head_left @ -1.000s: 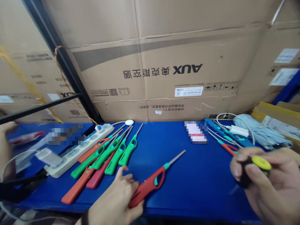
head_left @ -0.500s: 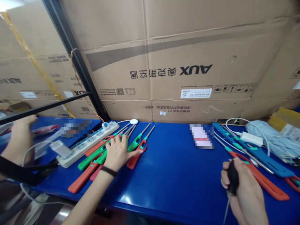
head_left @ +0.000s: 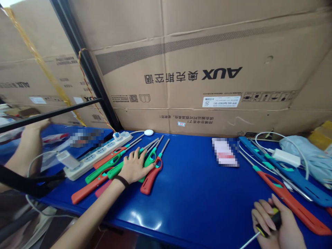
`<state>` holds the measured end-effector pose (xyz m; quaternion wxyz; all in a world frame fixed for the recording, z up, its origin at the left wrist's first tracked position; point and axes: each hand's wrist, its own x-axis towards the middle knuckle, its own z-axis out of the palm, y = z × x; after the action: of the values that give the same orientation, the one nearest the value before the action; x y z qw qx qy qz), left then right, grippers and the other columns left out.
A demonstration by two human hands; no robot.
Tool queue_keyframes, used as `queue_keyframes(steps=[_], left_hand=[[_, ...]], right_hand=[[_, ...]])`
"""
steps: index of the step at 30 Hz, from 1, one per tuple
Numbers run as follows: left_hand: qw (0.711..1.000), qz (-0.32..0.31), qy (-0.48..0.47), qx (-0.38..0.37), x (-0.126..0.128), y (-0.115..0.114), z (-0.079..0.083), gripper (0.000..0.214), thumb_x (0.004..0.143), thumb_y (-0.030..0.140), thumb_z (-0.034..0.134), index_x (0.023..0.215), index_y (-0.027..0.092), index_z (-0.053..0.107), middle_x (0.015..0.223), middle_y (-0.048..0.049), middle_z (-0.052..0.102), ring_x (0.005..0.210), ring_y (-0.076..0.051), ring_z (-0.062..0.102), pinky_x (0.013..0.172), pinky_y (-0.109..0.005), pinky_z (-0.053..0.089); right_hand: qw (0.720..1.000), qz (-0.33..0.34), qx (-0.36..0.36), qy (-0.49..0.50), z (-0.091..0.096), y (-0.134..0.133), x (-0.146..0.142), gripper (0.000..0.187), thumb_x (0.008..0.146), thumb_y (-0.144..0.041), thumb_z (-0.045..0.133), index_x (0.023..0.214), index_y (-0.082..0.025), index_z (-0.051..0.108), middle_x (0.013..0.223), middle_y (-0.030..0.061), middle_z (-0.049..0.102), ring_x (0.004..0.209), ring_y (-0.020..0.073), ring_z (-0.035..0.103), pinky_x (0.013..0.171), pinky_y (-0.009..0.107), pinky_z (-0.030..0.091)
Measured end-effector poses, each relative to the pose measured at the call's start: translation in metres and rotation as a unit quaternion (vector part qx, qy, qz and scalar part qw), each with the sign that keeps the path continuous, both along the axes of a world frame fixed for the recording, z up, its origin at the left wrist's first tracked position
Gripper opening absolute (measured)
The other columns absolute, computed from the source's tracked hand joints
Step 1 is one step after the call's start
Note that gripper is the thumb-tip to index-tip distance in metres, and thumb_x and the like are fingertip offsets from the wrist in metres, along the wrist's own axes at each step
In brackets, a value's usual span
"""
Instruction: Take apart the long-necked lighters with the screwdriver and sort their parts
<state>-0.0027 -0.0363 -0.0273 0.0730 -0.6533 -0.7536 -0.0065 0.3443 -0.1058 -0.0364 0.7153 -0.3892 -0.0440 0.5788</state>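
My left hand [head_left: 136, 166] lies flat with fingers spread on a row of long-nosed lighters on the blue table [head_left: 192, 193]. Under and beside it are green lighters [head_left: 149, 159] and a red lighter [head_left: 152, 174], the red one at the right end of the row. My right hand [head_left: 277, 228] is at the bottom right, closed round a screwdriver [head_left: 269, 223] with a black and yellow handle; its thin shaft points down-left. A long red lighter [head_left: 290, 204] lies just right of that hand.
A white power strip [head_left: 98, 155] lies left of the lighters. Blue lighters [head_left: 285, 173], a white charger [head_left: 285, 157] with cable and a grey cloth [head_left: 308, 159] are at the right. Large cardboard boxes [head_left: 197, 69] stand behind. Another person's hand [head_left: 36, 124] is at far left.
My left hand carried the red lighter from the table's middle to the row and now rests flat there. My right hand with the screwdriver dropped to the bottom right corner.
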Motion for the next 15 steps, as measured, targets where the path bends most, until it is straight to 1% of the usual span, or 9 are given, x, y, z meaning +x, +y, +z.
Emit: queue_keyframes(steps=[2, 4, 6, 9, 11, 12, 13, 14, 15], left_hand=[[0.999, -0.028, -0.014, 0.022, -0.006, 0.007, -0.002, 0.074, 0.080, 0.065, 0.044, 0.137, 0.017, 0.042, 0.146, -0.0179, 0.034, 0.129, -0.037, 0.035, 0.101, -0.053, 0.026], [0.998, -0.042, -0.034, 0.037, -0.014, 0.016, -0.003, 0.070, 0.082, 0.062, 0.045, 0.137, 0.018, 0.043, 0.145, -0.0171, 0.035, 0.132, -0.035, 0.031, 0.106, -0.054, 0.017], [0.997, -0.036, -0.051, 0.044, -0.021, 0.026, -0.003, 0.065, 0.086, 0.058, 0.039, 0.137, 0.018, 0.042, 0.145, -0.0167, 0.035, 0.134, -0.034, 0.030, 0.108, -0.057, 0.012], [0.995, -0.025, -0.075, 0.068, -0.023, 0.033, -0.001, 0.055, 0.093, 0.051, 0.027, 0.136, 0.020, 0.041, 0.146, -0.0134, 0.034, 0.134, -0.032, 0.029, 0.107, -0.059, 0.013], [0.992, -0.025, -0.084, 0.088, -0.018, 0.028, 0.000, 0.051, 0.095, 0.048, 0.025, 0.134, 0.021, 0.042, 0.144, -0.0118, 0.036, 0.134, -0.030, 0.030, 0.108, -0.058, 0.014], [0.991, -0.031, -0.089, 0.094, -0.012, 0.021, 0.000, 0.049, 0.095, 0.047, 0.026, 0.133, 0.021, 0.043, 0.143, -0.0119, 0.038, 0.133, -0.029, 0.032, 0.108, -0.057, 0.015], [0.990, -0.040, -0.093, 0.096, -0.006, 0.013, -0.001, 0.049, 0.094, 0.049, 0.029, 0.132, 0.020, 0.044, 0.140, -0.0118, 0.042, 0.132, -0.028, 0.034, 0.109, -0.054, 0.018], [0.989, -0.054, -0.101, 0.093, 0.002, 0.002, -0.002, 0.051, 0.093, 0.051, 0.032, 0.131, 0.020, 0.044, 0.138, -0.0119, 0.044, 0.130, -0.027, 0.036, 0.108, -0.053, 0.021], [0.985, -0.081, -0.124, 0.093, 0.010, -0.009, -0.004, 0.055, 0.091, 0.053, 0.036, 0.133, 0.018, 0.041, 0.137, -0.0137, 0.045, 0.129, -0.029, 0.037, 0.108, -0.053, 0.023]], right_hand=[[1.000, 0.003, 0.003, -0.012, -0.001, -0.003, -0.001, 0.030, 0.079, -0.025, 0.061, 0.059, -0.019, 0.040, 0.048, -0.0091, 0.032, 0.032, 0.0036, 0.028, 0.027, 0.017, 0.027], [1.000, 0.001, 0.011, -0.018, -0.001, -0.005, -0.002, 0.030, 0.080, -0.025, 0.060, 0.059, -0.019, 0.039, 0.048, -0.0090, 0.031, 0.033, 0.0038, 0.029, 0.027, 0.017, 0.028], [1.000, 0.002, 0.020, -0.014, 0.000, -0.007, -0.003, 0.030, 0.080, -0.025, 0.060, 0.059, -0.019, 0.039, 0.049, -0.0089, 0.032, 0.034, 0.0036, 0.029, 0.028, 0.016, 0.029], [0.999, 0.008, 0.035, -0.012, 0.000, -0.008, -0.003, 0.030, 0.081, -0.025, 0.060, 0.060, -0.019, 0.039, 0.051, -0.0087, 0.034, 0.035, 0.0029, 0.030, 0.029, 0.015, 0.029], [0.999, 0.010, 0.043, -0.012, 0.000, -0.008, -0.002, 0.030, 0.081, -0.026, 0.059, 0.060, -0.019, 0.039, 0.051, -0.0086, 0.034, 0.035, 0.0027, 0.030, 0.030, 0.014, 0.030], [0.999, 0.009, 0.046, -0.010, 0.000, -0.008, -0.002, 0.030, 0.081, -0.025, 0.059, 0.060, -0.019, 0.039, 0.050, -0.0086, 0.034, 0.035, 0.0027, 0.030, 0.030, 0.014, 0.030], [0.999, 0.010, 0.047, -0.006, 0.000, -0.008, -0.002, 0.030, 0.081, -0.026, 0.059, 0.060, -0.019, 0.039, 0.049, -0.0086, 0.033, 0.034, 0.0028, 0.030, 0.030, 0.014, 0.030], [0.999, 0.012, 0.047, 0.000, 0.000, -0.008, -0.002, 0.030, 0.081, -0.025, 0.058, 0.060, -0.019, 0.039, 0.049, -0.0086, 0.033, 0.034, 0.0029, 0.030, 0.030, 0.014, 0.031], [0.999, 0.012, 0.047, 0.005, 0.000, -0.007, -0.002, 0.029, 0.081, -0.025, 0.058, 0.060, -0.019, 0.039, 0.049, -0.0086, 0.033, 0.034, 0.0030, 0.030, 0.030, 0.014, 0.031]])
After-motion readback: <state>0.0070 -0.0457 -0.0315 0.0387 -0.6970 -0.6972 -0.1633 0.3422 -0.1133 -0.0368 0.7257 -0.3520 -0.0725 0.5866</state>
